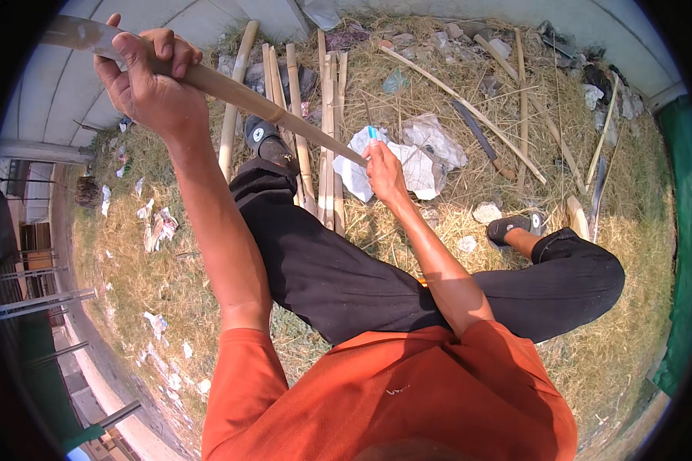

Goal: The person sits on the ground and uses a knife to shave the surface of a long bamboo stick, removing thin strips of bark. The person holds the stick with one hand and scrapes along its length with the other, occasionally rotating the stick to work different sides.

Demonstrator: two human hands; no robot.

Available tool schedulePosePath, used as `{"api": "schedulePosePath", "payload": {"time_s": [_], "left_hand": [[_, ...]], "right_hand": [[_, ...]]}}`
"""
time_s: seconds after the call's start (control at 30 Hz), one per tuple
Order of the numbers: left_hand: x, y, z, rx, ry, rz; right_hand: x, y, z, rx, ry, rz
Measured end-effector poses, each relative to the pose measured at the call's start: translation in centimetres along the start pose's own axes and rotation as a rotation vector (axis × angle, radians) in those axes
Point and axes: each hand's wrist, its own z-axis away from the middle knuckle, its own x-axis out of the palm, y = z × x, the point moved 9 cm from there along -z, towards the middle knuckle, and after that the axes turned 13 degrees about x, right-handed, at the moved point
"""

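Note:
A long bamboo pole (246,96) slants from the upper left down to the middle. My left hand (150,81) is closed around its thicker upper part, thumb and fingers wrapped over it. At the lower end, my right hand (384,173) is closed on a slim tool (373,133) with a light blue part; a thin dark tip points away from me, and its exact kind is unclear. The pole's end reaches the right fingers, and I cannot tell whether they grip it too. Beyond the right hand lies a pale broken stone slab (423,165).
Several bamboo pieces (328,131) lie on the dry grass ahead. A long dark blade (475,127) with a wooden handle rests right of the slab. My shoes (267,140) are set wide apart. A pale wall (200,31) stands behind, green sheeting (683,246) at right, scattered litter (161,227) at left.

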Motion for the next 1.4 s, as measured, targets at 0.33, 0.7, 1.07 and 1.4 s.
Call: {"api": "schedulePosePath", "payload": {"time_s": [0.33, 0.7, 1.07, 1.4], "left_hand": [[2.0, 1.6, -0.3, 0.009, -0.162, -0.067], [0.5, 2.8, -0.9, 0.116, -0.204, -0.103], [1.6, 2.9, -0.7, 0.096, -0.196, -0.1], [3.8, 3.6, 0.2, 0.14, -0.265, -0.085]], "right_hand": [[2.5, -20.8, 14.6, -0.466, -0.221, -0.001], [2.8, -19.0, 13.8, -0.385, -0.072, 0.323], [2.3, -20.5, 15.6, -0.43, -0.053, 0.225], [0.5, -18.0, 13.6, -0.356, -0.024, 0.301]]}}
